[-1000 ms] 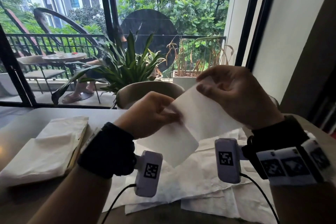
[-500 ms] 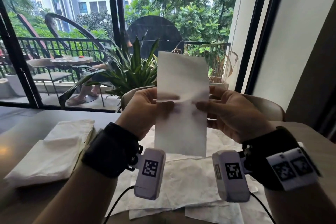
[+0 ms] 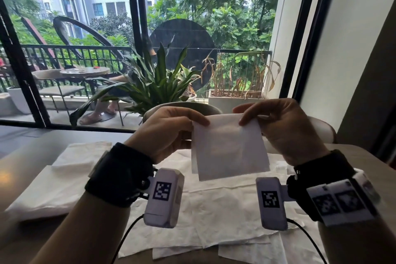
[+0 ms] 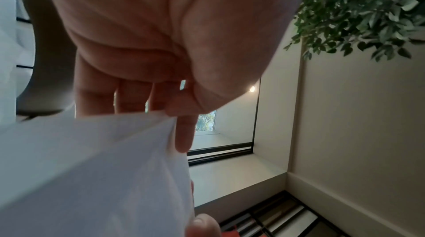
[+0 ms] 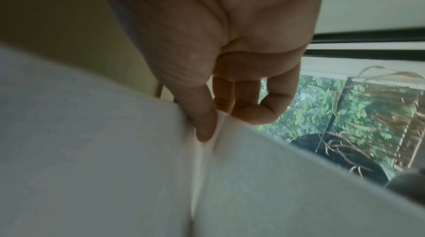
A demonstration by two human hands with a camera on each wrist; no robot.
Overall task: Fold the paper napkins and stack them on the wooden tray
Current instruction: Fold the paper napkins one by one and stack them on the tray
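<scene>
Both hands (image 3: 225, 133) pinching napkin (image 3: 230, 150), now folded shorter, held lower

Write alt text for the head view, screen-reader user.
Left hand and right hand pinch the top corners of a folded white napkin above unfolded napkins on a table. More napkins lie piled at left.

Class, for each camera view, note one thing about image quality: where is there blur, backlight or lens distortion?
Head view: window frames bow from the wide lens; bright outdoors leaves the hands dim. Left wrist view: the white folded paper napkin is smeared and soft, the left hand in shadow. Right wrist view: napkin blurred up close, right hand dim against the daylight.
</scene>
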